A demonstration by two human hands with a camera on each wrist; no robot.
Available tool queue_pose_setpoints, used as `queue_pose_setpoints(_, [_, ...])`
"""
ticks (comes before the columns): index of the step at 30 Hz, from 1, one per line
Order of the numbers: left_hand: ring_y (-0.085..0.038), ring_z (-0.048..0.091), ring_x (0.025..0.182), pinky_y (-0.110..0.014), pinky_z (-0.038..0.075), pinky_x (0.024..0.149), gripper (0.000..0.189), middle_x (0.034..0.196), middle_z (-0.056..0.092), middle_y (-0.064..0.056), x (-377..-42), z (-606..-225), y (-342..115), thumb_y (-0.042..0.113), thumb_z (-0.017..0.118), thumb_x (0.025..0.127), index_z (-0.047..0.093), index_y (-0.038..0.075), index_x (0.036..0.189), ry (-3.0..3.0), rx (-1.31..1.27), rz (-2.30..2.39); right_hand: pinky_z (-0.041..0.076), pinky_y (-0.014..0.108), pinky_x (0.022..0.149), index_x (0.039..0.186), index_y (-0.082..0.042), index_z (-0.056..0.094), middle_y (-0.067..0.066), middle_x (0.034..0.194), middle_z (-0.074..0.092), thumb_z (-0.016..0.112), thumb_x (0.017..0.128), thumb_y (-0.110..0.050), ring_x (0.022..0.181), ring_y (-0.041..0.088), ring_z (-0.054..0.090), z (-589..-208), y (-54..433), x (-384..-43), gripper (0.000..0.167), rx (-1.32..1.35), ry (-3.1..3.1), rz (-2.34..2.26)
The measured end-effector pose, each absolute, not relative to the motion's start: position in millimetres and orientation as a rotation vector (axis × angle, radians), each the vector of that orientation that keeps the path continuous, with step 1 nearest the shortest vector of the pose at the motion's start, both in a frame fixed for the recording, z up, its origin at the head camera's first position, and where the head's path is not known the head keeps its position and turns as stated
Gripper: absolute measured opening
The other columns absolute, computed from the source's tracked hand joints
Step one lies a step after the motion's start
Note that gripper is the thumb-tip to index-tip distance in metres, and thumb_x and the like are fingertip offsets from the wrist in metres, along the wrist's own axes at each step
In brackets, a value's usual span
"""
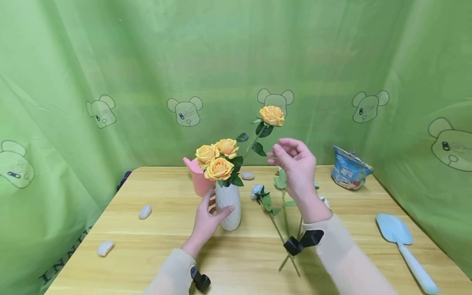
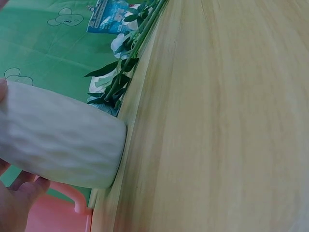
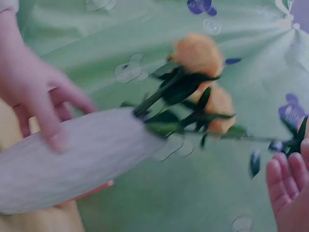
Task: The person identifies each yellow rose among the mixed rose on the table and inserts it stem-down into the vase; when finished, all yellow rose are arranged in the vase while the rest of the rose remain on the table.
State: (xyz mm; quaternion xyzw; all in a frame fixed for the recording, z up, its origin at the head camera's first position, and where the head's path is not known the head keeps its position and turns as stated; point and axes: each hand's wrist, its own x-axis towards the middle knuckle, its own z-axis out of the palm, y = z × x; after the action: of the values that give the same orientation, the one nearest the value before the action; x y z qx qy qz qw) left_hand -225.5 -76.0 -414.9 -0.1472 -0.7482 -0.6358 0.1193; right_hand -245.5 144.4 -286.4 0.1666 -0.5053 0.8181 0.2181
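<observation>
A white textured vase stands upright on the table, and my left hand holds it around the side, thumb across the front. Several yellow roses are clustered at its mouth. One more yellow rose leans out of the vase to the right on a long leafy stem, its bloom higher than the others. Beside that stem, just below the bloom, my right hand is raised with loosely bent fingers. In the right wrist view the right hand's fingers look relaxed next to the leaves, not wrapped round the stem.
Behind the vase stands a pink watering can. Pale blue-white roses lie under my right arm. A blue bag and a light blue shovel are at the right; pale stones lie at the left and back.
</observation>
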Motion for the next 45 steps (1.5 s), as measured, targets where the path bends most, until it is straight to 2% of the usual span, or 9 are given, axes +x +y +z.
queue_pose_setpoints(9, [-0.033, 0.050, 0.111, -0.045, 0.044, 0.090, 0.071, 0.132, 0.046, -0.010, -224.8, -414.0, -76.4, 0.017, 0.075, 0.080, 0.038, 0.016, 0.140, -2.186, -0.431, -1.850, 0.055, 0.034, 0.065, 0.106, 0.008, 0.056, 0.016, 0.089, 0.066, 0.068, 0.082, -0.001, 0.071, 0.021, 0.067, -265.5, 124.6, -253.9, 0.028, 0.332, -1.543, 2.301])
queue_pose_setpoints(19, [-0.033, 0.050, 0.110, -0.046, 0.045, 0.089, 0.071, 0.131, 0.046, -0.011, -224.6, -414.0, -74.9, 0.015, 0.075, 0.079, 0.038, 0.014, 0.140, -2.170, -0.433, -1.851, 0.055, 0.031, 0.062, 0.102, 0.004, 0.059, 0.013, 0.089, 0.064, 0.067, 0.083, -0.002, 0.069, 0.019, 0.066, -262.6, 113.1, -263.5, 0.021, 0.232, -1.660, 2.282])
queue_pose_setpoints(27, [-0.032, 0.050, 0.111, -0.045, 0.044, 0.090, 0.070, 0.132, 0.046, -0.010, -224.7, -415.2, -74.6, 0.017, 0.074, 0.080, 0.038, 0.016, 0.140, -2.192, -0.431, -1.847, 0.055, 0.033, 0.068, 0.102, 0.001, 0.059, 0.012, 0.090, 0.063, 0.066, 0.085, -0.006, 0.077, 0.024, 0.066, -275.3, 114.3, -266.4, 0.020, 0.212, -1.775, 2.276])
queue_pose_setpoints(31, [-0.033, 0.050, 0.110, -0.045, 0.045, 0.089, 0.069, 0.131, 0.046, -0.012, -224.4, -415.0, -74.2, 0.015, 0.075, 0.080, 0.039, 0.014, 0.139, -2.175, -0.429, -1.851, 0.055, 0.034, 0.067, 0.101, 0.001, 0.059, 0.017, 0.094, 0.063, 0.064, 0.086, -0.005, 0.076, 0.024, 0.066, -285.6, 112.1, -265.7, 0.017, 0.242, -1.799, 2.299])
queue_pose_setpoints(36, [-0.033, 0.051, 0.110, -0.044, 0.046, 0.088, 0.069, 0.130, 0.047, -0.012, -224.4, -415.1, -73.1, 0.013, 0.075, 0.079, 0.039, 0.014, 0.139, -2.165, -0.433, -1.850, 0.056, 0.035, 0.066, 0.100, 0.002, 0.058, 0.014, 0.091, 0.064, 0.062, 0.088, -0.003, 0.072, 0.020, 0.066, -297.8, 108.9, -263.0, 0.014, 0.276, -1.840, 2.318])
queue_pose_setpoints(41, [-0.033, 0.051, 0.109, -0.044, 0.046, 0.088, 0.069, 0.129, 0.047, -0.012, -224.5, -415.5, -72.2, 0.013, 0.075, 0.079, 0.040, 0.014, 0.139, -2.154, -0.443, -1.856, 0.055, 0.040, 0.070, 0.102, 0.006, 0.057, 0.013, 0.091, 0.063, 0.062, 0.088, -0.003, 0.074, 0.021, 0.066, -307.6, 106.7, -260.9, 0.018, 0.316, -1.895, 2.301])
queue_pose_setpoints(45, [-0.034, 0.051, 0.109, -0.045, 0.045, 0.088, 0.069, 0.129, 0.048, -0.013, -224.2, -415.3, -71.7, 0.012, 0.075, 0.079, 0.040, 0.014, 0.139, -2.148, -0.443, -1.861, 0.055, 0.035, 0.068, 0.105, 0.009, 0.056, 0.014, 0.092, 0.062, 0.063, 0.088, -0.004, 0.074, 0.021, 0.065, -312.7, 105.3, -260.6, 0.022, 0.343, -1.926, 2.278])
